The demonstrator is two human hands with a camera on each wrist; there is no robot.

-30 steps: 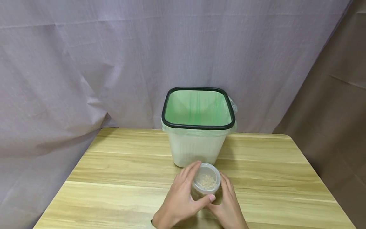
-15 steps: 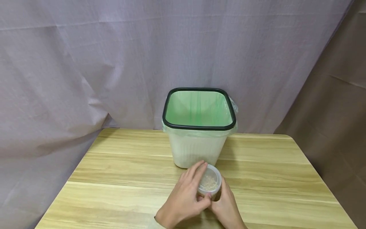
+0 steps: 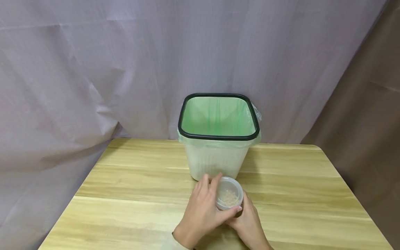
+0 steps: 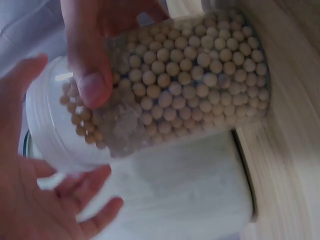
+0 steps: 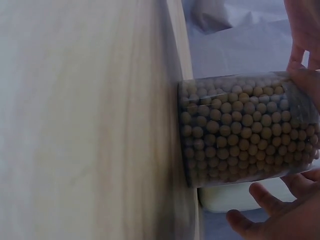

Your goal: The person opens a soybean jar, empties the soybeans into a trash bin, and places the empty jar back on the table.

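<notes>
A clear jar full of pale round beans stands on the wooden table, just in front of the bin. Its translucent lid is on top. My left hand curls over the lid, fingers at the far rim and thumb at the near rim. Behind it, my right hand grips the jar's body. In the left wrist view the jar lies sideways in the picture, with the right thumb pressed on it and the left hand around the lid. The right wrist view shows the beans and my right hand.
A white bin with a black rim and a green bag liner stands at the back middle of the table, close behind the jar. A grey curtain hangs behind it. Bare tabletop lies left and right of the hands.
My left hand has turned on the lid: its fingers shifted along the far rim and the thumb came round to the near right side. The jar stays where it was.
</notes>
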